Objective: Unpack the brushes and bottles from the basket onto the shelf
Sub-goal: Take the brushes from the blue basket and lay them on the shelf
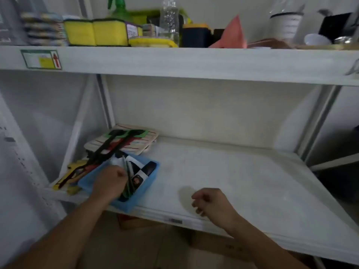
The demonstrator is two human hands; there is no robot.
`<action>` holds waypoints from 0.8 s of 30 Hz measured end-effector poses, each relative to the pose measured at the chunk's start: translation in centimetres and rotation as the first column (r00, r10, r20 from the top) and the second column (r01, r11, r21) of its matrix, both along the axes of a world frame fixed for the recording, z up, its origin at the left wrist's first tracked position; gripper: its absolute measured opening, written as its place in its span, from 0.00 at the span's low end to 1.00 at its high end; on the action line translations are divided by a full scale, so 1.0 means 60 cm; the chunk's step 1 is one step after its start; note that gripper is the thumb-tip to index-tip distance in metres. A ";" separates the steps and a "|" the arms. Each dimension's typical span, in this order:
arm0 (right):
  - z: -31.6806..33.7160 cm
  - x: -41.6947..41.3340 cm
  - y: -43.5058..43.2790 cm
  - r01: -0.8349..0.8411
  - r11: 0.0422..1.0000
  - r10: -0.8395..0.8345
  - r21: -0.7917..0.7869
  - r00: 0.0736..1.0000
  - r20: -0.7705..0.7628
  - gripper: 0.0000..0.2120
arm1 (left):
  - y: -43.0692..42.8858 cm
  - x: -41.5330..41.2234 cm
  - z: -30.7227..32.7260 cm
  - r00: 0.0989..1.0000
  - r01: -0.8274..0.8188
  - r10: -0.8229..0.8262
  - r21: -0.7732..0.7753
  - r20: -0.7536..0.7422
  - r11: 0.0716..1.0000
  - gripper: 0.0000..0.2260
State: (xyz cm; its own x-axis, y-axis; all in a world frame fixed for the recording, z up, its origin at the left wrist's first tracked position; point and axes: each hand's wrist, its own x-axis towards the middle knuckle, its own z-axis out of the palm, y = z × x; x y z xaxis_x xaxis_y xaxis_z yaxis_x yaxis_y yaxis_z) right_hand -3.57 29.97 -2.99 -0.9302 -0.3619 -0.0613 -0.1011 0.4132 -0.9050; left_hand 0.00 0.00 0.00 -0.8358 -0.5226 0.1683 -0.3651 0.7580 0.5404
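Observation:
A blue plastic basket (149,182) sits at the front left of the white lower shelf (242,181). Inside it lie dark bottles with black-and-white labels (144,169) and thin dark-green brush handles (129,177). My left hand (110,181) is inside the basket, fingers closed around the brush handles. My right hand (210,201) hovers over the shelf's front edge to the right of the basket, fingers loosely curled with nothing in them.
Behind the basket lie a striped flat board (139,142) with black and green long-handled tools (116,140) across it, and yellow items (66,179) at the left edge. The upper shelf (174,61) carries sponges, bottles, a pink cloth and cups.

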 end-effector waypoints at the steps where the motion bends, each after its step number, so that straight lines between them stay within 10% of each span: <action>1: -0.003 -0.017 -0.028 -0.020 1.000 0.020 0.000 1.000 -0.008 0.07 | -0.017 -0.014 -0.004 0.997 -0.068 0.068 0.012 -0.032 0.998 0.11; 4: 0.008 -0.050 -0.121 -0.083 0.996 0.084 0.033 0.996 -0.039 0.07 | -0.054 -0.030 -0.018 0.962 -0.270 0.271 0.102 -0.001 0.957 0.13; 8: 0.008 -0.071 -0.260 -0.150 0.967 0.192 0.208 0.961 -0.200 0.08 | -0.072 -0.035 -0.052 0.971 -0.161 0.127 0.159 0.204 0.974 0.11; 17: -0.018 -0.061 -0.409 -0.004 0.618 0.415 0.786 0.851 -0.321 0.11 | -0.061 -0.049 -0.061 0.922 -0.317 0.276 0.121 0.271 0.941 0.09; 20: -0.013 -0.066 -0.413 -0.056 0.751 0.248 0.658 0.947 -0.203 0.08 | -0.063 -0.042 -0.051 0.935 -0.309 0.254 0.214 0.249 0.927 0.10; 24: 0.015 -0.078 -0.352 -0.004 0.993 -0.005 0.114 0.997 0.075 0.08 | -0.059 -0.023 -0.030 0.971 -0.240 0.232 0.301 0.062 0.923 0.09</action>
